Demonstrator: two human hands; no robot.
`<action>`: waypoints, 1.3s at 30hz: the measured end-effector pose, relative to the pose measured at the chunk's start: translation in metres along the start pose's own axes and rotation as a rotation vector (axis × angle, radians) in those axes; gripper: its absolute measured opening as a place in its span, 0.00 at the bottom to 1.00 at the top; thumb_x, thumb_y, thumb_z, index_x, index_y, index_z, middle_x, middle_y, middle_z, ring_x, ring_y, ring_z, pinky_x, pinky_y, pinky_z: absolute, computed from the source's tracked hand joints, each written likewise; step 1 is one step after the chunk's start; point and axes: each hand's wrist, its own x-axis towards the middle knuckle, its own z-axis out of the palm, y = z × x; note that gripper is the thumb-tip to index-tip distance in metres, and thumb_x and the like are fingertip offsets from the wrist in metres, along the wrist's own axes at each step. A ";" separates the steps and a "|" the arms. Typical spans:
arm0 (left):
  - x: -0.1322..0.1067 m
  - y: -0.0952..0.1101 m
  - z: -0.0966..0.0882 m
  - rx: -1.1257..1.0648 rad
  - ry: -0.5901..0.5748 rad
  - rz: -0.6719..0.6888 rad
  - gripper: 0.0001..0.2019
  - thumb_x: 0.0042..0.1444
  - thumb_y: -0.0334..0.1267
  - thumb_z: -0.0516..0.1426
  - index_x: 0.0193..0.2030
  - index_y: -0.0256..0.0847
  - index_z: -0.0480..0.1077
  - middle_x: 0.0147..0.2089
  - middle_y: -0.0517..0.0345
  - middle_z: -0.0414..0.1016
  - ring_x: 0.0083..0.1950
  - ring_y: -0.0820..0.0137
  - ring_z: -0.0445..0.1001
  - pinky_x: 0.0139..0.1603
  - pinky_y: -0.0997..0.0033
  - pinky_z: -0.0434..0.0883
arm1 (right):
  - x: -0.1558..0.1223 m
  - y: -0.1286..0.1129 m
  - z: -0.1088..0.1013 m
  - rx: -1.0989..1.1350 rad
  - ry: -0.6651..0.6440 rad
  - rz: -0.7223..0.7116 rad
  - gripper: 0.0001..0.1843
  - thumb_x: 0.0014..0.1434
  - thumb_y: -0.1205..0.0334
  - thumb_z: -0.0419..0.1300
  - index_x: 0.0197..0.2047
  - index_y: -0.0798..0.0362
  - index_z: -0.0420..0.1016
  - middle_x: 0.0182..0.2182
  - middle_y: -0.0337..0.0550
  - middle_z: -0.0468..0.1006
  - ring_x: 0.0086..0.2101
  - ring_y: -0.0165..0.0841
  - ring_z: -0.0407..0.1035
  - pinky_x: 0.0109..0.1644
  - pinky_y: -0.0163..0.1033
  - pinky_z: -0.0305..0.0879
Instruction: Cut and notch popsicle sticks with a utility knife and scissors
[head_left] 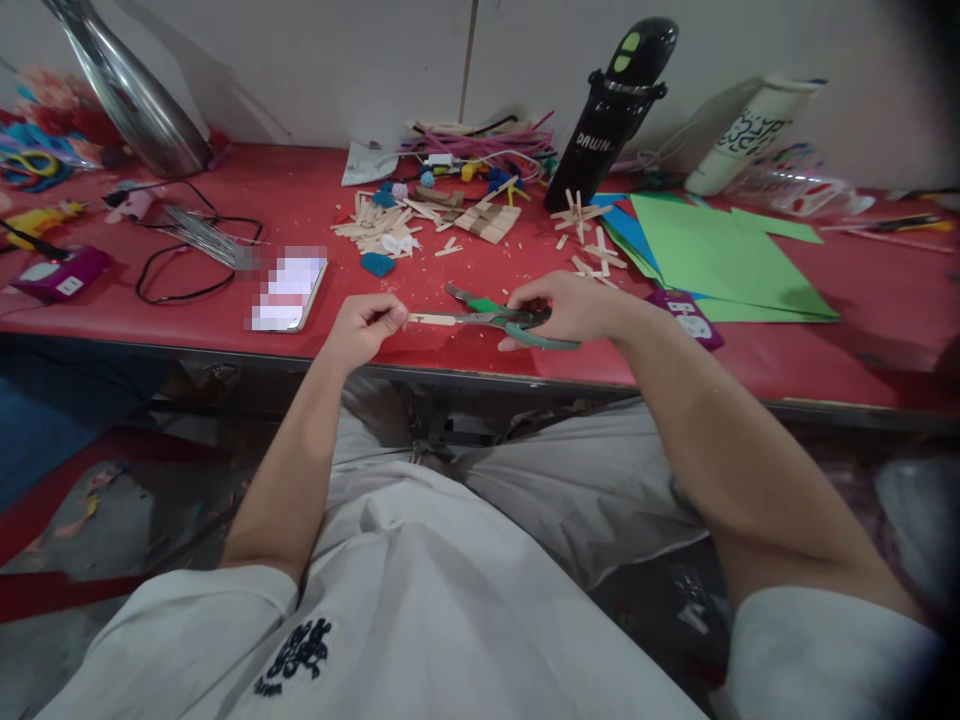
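Note:
My left hand pinches one end of a wooden craft stick above the front of the red table. In my right hand are green-handled scissors, held by the handles and pointing left. One blade lies along the stick near its right end; whether it touches the wood I cannot tell. Farther back lie a pile of loose craft sticks and a small panel of sticks side by side. A blue piece rests just beyond my left hand.
A phone lies left of my left hand. Behind my right hand stand a black bottle and small stick assemblies. Green paper sheets cover the right side, with a white cup behind. A metal flask stands back left.

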 end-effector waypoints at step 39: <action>-0.001 -0.008 0.001 0.019 -0.015 0.015 0.16 0.57 0.47 0.59 0.24 0.39 0.70 0.23 0.59 0.69 0.27 0.71 0.65 0.31 0.70 0.62 | -0.001 -0.001 0.003 -0.069 -0.061 0.002 0.14 0.53 0.48 0.64 0.31 0.51 0.80 0.19 0.38 0.66 0.24 0.30 0.56 0.30 0.41 0.54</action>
